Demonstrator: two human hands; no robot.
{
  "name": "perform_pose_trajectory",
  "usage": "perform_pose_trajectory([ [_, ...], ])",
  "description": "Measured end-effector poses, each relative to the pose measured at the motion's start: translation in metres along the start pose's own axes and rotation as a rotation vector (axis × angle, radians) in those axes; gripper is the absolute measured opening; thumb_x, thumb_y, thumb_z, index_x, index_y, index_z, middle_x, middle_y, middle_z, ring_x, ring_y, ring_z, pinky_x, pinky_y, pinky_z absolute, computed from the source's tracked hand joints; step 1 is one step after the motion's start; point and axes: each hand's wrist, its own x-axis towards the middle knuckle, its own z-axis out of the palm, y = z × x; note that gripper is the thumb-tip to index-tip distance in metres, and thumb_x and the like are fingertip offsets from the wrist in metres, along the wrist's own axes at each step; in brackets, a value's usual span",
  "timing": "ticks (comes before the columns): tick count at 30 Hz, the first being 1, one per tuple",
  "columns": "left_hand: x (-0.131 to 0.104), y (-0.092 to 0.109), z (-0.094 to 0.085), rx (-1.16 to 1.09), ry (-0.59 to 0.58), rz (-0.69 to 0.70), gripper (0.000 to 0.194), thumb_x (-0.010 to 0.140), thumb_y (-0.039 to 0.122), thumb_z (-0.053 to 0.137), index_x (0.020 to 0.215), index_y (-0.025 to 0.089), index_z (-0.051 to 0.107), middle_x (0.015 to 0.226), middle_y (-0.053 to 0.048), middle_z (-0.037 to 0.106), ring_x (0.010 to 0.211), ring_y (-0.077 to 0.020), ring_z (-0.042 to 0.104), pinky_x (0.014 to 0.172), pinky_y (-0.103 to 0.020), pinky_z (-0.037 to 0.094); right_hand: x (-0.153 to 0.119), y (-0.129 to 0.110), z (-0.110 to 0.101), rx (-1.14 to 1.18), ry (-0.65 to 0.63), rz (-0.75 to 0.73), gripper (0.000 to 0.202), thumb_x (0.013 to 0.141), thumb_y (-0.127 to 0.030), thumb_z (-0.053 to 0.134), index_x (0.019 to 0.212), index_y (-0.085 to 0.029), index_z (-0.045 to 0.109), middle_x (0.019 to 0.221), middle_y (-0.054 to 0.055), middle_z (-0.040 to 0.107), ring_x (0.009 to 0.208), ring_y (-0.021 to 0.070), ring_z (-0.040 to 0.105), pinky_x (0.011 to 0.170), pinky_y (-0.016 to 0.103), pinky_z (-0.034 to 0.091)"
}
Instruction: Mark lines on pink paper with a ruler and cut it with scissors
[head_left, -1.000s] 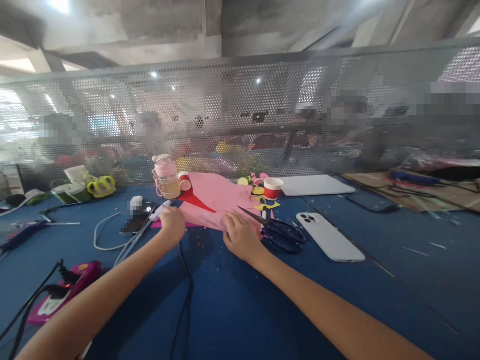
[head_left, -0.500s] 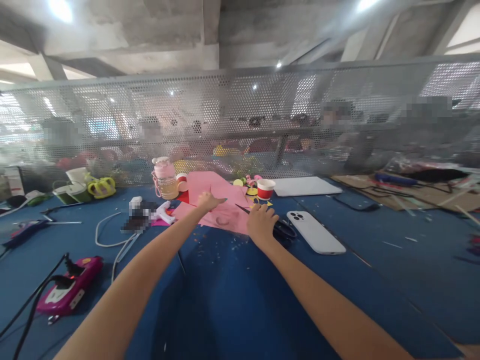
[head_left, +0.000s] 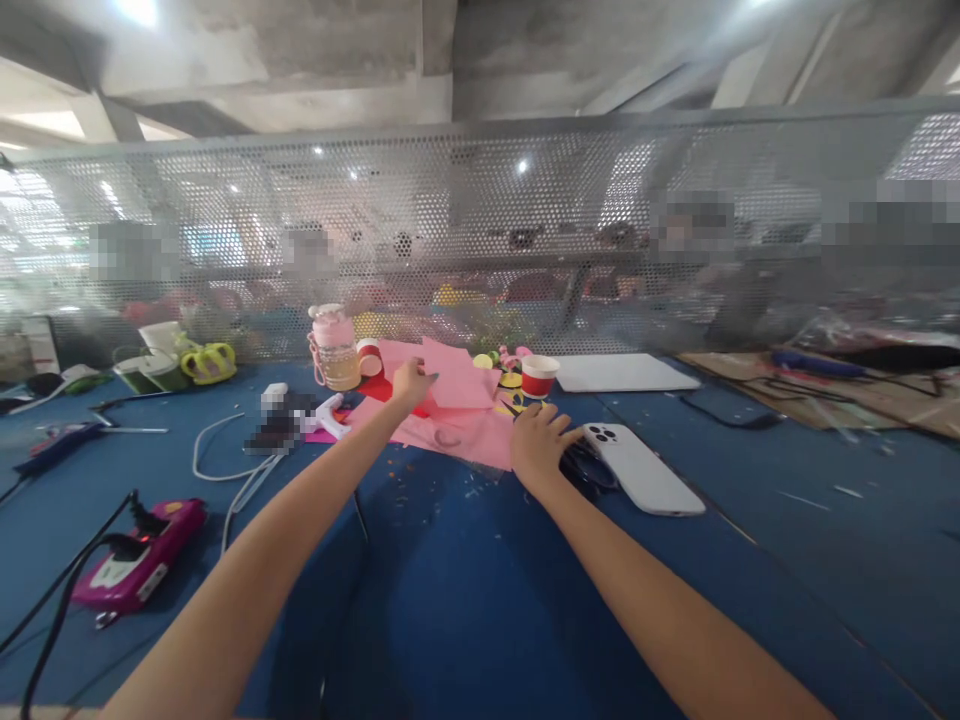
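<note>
Pink paper sheets (head_left: 469,440) lie on the blue table, one of them (head_left: 454,378) raised at an angle. My left hand (head_left: 411,385) has its fingers pressed together on the edge of the raised sheet. Red paper (head_left: 377,388) shows beside that hand. My right hand (head_left: 538,440) is spread over the dark-handled scissors (head_left: 589,468), fingers apart, at the right edge of the pink paper. A red and white paper cup (head_left: 539,377) stands behind it, near small yellow paper pieces (head_left: 511,380).
A white phone (head_left: 645,470) lies right of the scissors, a white flat panel (head_left: 626,373) behind. At left are a pink bottle (head_left: 334,350), a white glue gun (head_left: 330,415), cables and a magenta power strip (head_left: 142,560). A perforated screen (head_left: 420,230) borders the back.
A pink sheet has been lifted by my left hand, showing more red paper. My right hand's fingers have spread, and the scissors have shifted slightly right with the view.
</note>
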Motion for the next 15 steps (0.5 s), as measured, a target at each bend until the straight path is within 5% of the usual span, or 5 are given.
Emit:
perform_pose_trajectory([
  [8,-0.025,-0.003,-0.073,-0.299,0.028,0.044,0.026,0.073,0.031,0.067,0.093,0.016,0.060,0.085,0.000,0.063,0.069,-0.0114,0.061,0.060,-0.021,0.049,-0.017,-0.016,0.002,0.161,-0.401,-0.457,0.048,0.078,-0.025,0.053,0.119,-0.001,0.047,0.130,0.026,0.045,0.128,0.0349,0.031,0.103,0.052,0.026],
  [15,-0.025,-0.031,-0.086,-0.436,-0.221,-0.092,0.018,0.061,0.020,0.074,0.072,0.014,0.061,0.063,0.002,0.061,0.055,-0.0067,0.057,0.056,-0.018,0.047,-0.024,-0.016,0.011,0.282,-0.675,-0.607,0.043,0.083,-0.025,0.045,0.126,-0.018,0.048,0.124,0.010,0.058,0.116,0.0238,0.051,0.097,0.041,0.039],
])
